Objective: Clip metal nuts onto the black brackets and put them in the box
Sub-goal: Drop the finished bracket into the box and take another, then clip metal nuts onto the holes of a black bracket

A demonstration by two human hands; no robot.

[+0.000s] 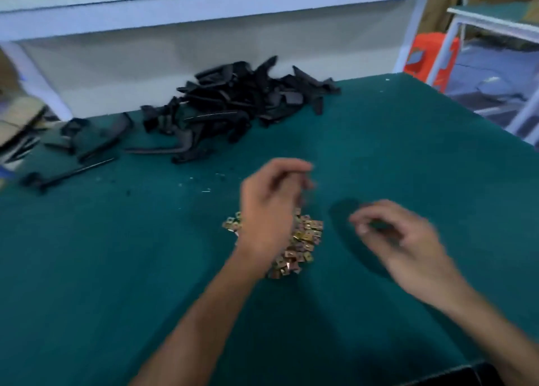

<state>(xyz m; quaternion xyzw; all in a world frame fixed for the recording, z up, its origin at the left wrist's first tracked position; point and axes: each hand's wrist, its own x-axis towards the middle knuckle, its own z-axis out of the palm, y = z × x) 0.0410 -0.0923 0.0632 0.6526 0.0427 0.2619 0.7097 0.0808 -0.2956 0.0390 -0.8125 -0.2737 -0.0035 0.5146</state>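
Observation:
A heap of small brass-coloured metal nuts [306, 239] lies in the middle of the green table [116, 269]. My left hand [271, 201] hovers over the heap with fingers loosely curled; motion blur hides whether it holds a nut. To the right of the heap, my right hand [402, 234] floats above the table, its fingers bent and blurred. A big pile of black brackets [233, 102] sits at the back of the table against the white wall. A few loose black brackets [81, 140] lie at the back left. No box is clearly visible.
A white shelf [204, 3] overhangs the back of the table. At the far left edge lies a blurred cardboard-coloured object [17, 123]. An orange crate [428, 58] and a white frame [495, 35] stand beyond the table's right edge.

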